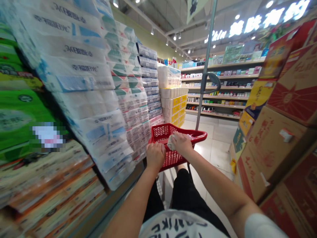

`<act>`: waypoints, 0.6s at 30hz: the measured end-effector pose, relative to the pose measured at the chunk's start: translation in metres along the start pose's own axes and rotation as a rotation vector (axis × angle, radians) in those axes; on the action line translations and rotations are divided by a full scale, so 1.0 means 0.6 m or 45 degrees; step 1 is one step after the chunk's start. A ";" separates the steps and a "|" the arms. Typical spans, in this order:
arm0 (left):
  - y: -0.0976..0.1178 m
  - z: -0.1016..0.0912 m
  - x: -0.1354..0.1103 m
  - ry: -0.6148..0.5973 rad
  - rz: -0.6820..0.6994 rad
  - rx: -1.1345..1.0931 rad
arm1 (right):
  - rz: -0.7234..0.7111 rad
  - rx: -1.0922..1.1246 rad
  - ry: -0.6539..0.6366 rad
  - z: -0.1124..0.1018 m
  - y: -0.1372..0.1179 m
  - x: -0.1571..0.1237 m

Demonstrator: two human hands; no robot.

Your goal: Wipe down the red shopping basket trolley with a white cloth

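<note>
A red plastic shopping basket (182, 133) on a wheeled frame stands in front of me in a shop aisle. My left hand (155, 155) is closed over the near rim of the basket. My right hand (182, 144) also rests on the rim, fingers closed on a crumpled white cloth or tissue (171, 143). The basket's grey pull handle (210, 81) rises on a pole beyond it. The inside of the basket looks empty as far as I can see.
Stacked packs of toilet paper and tissue (99, 99) fill the shelves on the left. Red and brown cardboard cartons (284, 125) pile up on the right. A tiled floor (218, 145) runs ahead to far shelves of goods (223, 89).
</note>
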State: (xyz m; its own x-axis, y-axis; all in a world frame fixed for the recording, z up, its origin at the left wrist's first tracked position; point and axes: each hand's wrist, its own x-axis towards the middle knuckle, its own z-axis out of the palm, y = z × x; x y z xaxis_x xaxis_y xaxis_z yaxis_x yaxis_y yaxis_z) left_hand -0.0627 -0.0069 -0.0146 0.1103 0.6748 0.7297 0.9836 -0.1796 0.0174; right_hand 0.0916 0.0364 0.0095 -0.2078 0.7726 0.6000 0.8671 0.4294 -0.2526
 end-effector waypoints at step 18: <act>0.006 0.005 0.001 0.000 0.011 0.050 | -0.283 -0.073 0.202 0.018 -0.001 -0.037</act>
State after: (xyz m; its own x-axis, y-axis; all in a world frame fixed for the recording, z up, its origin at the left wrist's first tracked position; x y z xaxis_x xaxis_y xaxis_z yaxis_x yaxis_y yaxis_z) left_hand -0.0585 -0.0050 -0.0164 0.1189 0.6735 0.7296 0.9875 -0.1570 -0.0161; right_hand 0.0907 0.0241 -0.0120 -0.3262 0.5777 0.7482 0.8333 0.5494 -0.0609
